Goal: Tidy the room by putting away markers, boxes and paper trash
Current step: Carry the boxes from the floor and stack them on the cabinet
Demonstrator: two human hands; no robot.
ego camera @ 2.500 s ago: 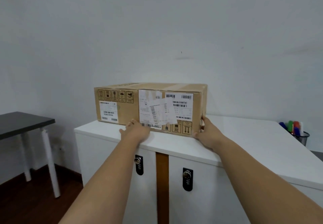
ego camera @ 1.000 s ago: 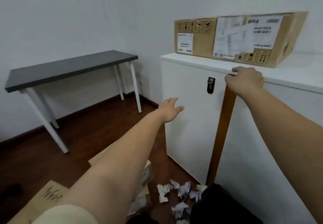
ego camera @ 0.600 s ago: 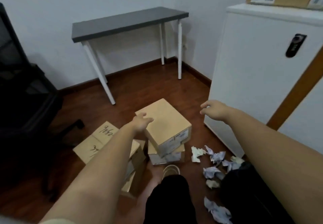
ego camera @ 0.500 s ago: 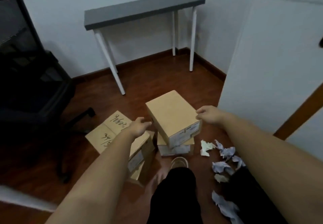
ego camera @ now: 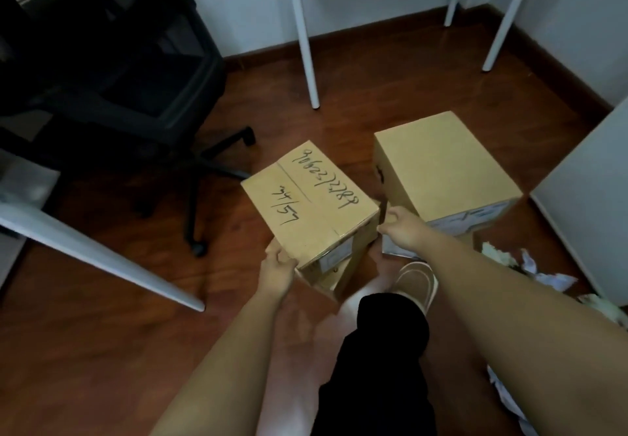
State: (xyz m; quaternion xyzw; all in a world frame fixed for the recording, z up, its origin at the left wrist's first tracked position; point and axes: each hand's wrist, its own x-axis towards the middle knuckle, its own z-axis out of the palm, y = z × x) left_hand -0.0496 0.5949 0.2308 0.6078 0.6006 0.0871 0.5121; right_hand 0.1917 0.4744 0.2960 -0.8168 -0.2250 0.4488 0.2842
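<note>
A cardboard box with black handwriting (ego camera: 311,199) on its top sits on another box on the wooden floor. My left hand (ego camera: 277,270) grips its near left corner and my right hand (ego camera: 402,226) grips its right corner. A second, plain cardboard box (ego camera: 441,167) stands to its right on a flatter box. Crumpled paper (ego camera: 540,275) lies on the floor at the right, by the white cabinet (ego camera: 591,197).
A black office chair (ego camera: 112,71) stands at the left with its wheeled base close to the boxes. White table legs (ego camera: 306,34) rise behind the boxes, and another slanted white leg (ego camera: 102,255) crosses the left. My legs and a shoe (ego camera: 416,281) are below the boxes.
I have turned from the big box on the cabinet down to the floor. Both hands dropped and closed on the handwritten box; half a second ago they hovered by the plain box.
</note>
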